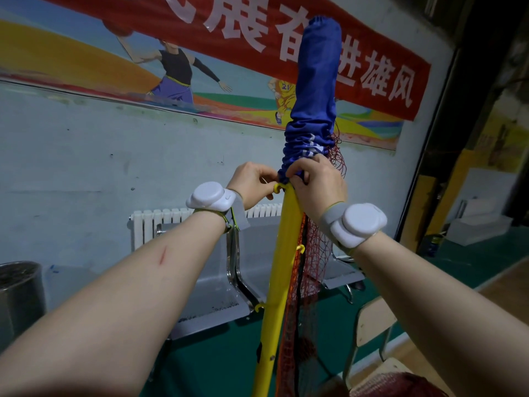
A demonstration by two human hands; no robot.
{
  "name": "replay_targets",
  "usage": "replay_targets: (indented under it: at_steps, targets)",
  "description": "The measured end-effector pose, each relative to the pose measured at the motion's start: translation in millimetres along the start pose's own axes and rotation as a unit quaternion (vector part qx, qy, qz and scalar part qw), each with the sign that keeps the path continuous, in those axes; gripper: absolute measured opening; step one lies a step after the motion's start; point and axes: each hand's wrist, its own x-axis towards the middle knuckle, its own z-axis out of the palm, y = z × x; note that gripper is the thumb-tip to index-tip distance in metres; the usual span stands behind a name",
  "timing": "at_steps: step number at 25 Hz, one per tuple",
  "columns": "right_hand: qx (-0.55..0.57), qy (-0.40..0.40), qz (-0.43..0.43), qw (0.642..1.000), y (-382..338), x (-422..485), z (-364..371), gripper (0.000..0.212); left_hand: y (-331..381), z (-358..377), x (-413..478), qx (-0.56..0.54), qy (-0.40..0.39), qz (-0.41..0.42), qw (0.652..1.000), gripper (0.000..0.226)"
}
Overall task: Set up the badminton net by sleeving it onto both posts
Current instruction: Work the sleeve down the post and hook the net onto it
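A yellow post (282, 253) stands upright in front of me, with small yellow hooks on its side. The net's blue fabric sleeve (316, 90) covers the top of the post and is bunched in folds at its lower end. My left hand (252, 181) pinches the sleeve's bottom hem on the left, just above the top hook. My right hand (317, 186) grips the bunched hem on the right. The red mesh net (307, 270) hangs down along the right side of the post.
A metal bench (214, 293) and a white radiator (154, 224) stand against the painted wall behind the post. A metal bin (18, 293) sits at the far left. A wooden chair (372, 322) stands at lower right, with more red net (398, 385) near it.
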Motion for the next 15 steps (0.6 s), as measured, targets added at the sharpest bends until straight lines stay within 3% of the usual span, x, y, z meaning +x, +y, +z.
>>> replay_targets:
  at_steps: [5,9,15]
  targets:
    - [-0.076,-0.028,-0.050,0.995,5,-5,2,0.022,4,-5,1,0.005,-0.004,0.000,1.000,0.010]
    - [-0.138,-0.027,-0.041,0.989,-3,-4,3,0.019,7,-15,-3,0.021,-0.013,0.013,1.000,0.007]
    - [-0.050,-0.017,-0.023,0.998,-9,-11,5,0.017,4,-20,-19,0.033,-0.017,0.019,0.999,0.007]
